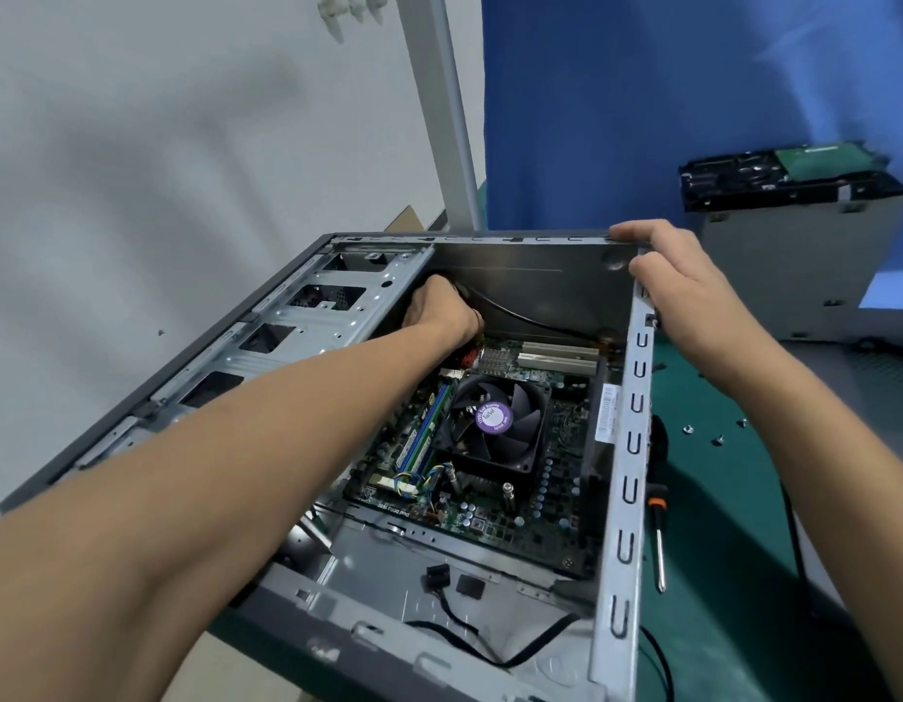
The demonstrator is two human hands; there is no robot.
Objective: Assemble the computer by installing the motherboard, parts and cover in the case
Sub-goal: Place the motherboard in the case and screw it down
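The open grey computer case (pixel 624 448) lies on a green mat. Inside it sits the green motherboard (pixel 540 478) with a black cooler fan (pixel 495 423) bearing a purple label. My left hand (pixel 439 309) reaches deep into the case's far left corner, fingers curled round a black cable (pixel 530 319) near the drive cage (pixel 307 326). My right hand (pixel 687 276) grips the far right corner of the case, thumb inside and fingers over the rim. A loose black connector (pixel 437 575) lies on the case floor near me.
A screwdriver (pixel 658 529) with an orange-ringed black handle lies on the mat right of the case, with a few loose screws (pixel 713 433) beyond it. A metal drive bay holding a hard drive (pixel 789 179) stands at the back right. Blue cloth hangs behind.
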